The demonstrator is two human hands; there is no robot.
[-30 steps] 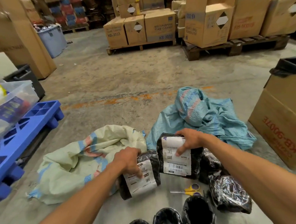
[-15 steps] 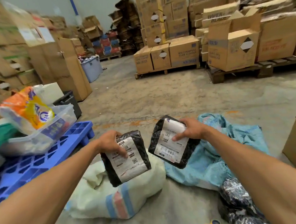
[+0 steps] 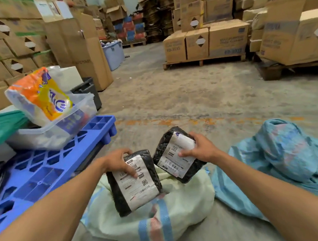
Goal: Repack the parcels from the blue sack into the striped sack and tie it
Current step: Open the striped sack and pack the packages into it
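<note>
I note bare concrete floor, worn orange line across it. Cardboard boxes on wooden pallets at rear, blue plastic pallet at left carrying clear tub. My left hand grasps black labelled parcel above striped sack; right hand grasps second parcel beside it. Blue sack lies crumpled on floor at right.

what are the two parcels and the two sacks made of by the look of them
Left parcel and right parcel: apparently glossy black plastic film, crinkled and catching light, each with a matte white paper-like label. Striped sack: seemingly woven plastic, pale cream with blue and pink bands, weave texture visible. Blue sack: probably the same woven plastic, slumped in soft folds.
</note>
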